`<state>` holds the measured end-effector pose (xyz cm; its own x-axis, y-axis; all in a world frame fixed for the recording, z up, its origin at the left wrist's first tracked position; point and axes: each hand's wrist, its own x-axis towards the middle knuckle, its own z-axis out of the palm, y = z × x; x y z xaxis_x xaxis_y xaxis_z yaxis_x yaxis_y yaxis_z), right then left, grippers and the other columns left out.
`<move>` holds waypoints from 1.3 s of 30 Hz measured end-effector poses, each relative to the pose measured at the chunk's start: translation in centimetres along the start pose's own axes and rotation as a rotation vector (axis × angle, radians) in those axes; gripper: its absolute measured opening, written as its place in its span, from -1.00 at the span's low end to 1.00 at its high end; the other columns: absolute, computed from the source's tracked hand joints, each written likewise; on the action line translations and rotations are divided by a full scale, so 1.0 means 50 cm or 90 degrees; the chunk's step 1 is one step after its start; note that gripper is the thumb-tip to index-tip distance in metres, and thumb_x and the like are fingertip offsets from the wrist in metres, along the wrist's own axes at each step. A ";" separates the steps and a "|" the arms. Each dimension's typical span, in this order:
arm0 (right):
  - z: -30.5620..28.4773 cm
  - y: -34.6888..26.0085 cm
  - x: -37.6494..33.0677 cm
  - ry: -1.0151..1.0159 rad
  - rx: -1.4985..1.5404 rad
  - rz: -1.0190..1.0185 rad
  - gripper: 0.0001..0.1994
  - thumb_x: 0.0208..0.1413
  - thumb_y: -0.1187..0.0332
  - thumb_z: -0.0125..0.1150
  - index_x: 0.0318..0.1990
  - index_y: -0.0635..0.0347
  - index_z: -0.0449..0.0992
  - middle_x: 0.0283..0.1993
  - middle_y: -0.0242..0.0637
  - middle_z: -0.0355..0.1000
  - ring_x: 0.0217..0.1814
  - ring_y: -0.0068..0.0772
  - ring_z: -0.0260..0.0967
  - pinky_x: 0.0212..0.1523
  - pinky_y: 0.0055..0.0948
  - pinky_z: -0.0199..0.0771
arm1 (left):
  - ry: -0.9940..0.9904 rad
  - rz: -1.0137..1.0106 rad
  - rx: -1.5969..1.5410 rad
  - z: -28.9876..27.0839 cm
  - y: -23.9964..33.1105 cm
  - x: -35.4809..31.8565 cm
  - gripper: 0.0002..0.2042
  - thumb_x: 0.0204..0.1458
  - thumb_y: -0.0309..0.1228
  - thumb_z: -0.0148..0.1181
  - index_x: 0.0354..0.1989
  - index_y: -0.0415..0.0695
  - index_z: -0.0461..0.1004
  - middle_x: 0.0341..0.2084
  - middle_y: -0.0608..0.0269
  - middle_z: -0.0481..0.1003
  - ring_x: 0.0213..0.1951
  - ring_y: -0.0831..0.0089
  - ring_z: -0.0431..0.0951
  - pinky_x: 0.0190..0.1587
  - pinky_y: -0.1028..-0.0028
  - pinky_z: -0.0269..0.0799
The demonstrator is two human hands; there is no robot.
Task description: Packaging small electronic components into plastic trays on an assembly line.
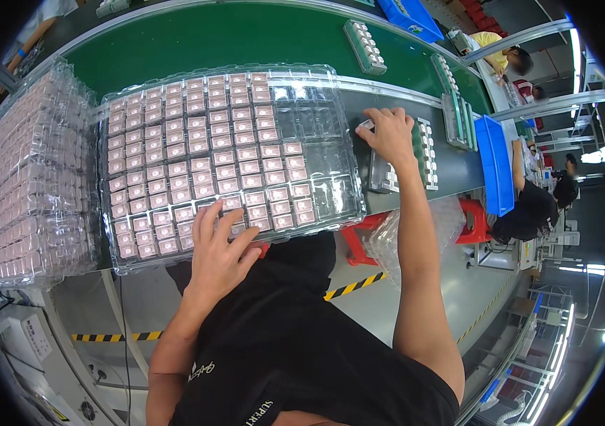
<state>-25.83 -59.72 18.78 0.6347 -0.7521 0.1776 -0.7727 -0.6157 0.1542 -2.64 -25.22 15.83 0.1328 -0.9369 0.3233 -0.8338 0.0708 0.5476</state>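
Head view, left hand: fingers spread, on the near edge of the clear tray, pink pieces beneath and beyond it.
Right hand: well apart, bent over a holder of white parts, right of the tray; whether it grips, cannot tell.
Second white-part holder: just right of that hand.

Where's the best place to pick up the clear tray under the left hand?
I'd probably hold the tray by its near and right rims, coming from the near side: it lies flat and wide, pink pieces fill most pockets, and a stack stands close along its left edge.
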 end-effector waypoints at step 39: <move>-0.033 -0.235 0.062 -0.140 0.428 -0.179 -0.71 0.06 0.47 0.13 -0.04 0.24 0.51 -0.14 -0.12 0.58 0.00 -0.04 0.44 0.09 -0.17 0.40 | -0.006 0.012 -0.010 -0.001 -0.004 -0.001 -0.66 -0.17 -0.34 0.46 -0.14 0.00 0.61 0.08 0.17 0.39 0.30 -0.05 0.20 0.34 -0.12 0.07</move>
<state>-14.79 -54.40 19.13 0.8467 -0.5320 0.0099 -0.4649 -0.7487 -0.4725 -2.43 -25.19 15.73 0.1114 -0.9387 0.3261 -0.8277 0.0940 0.5533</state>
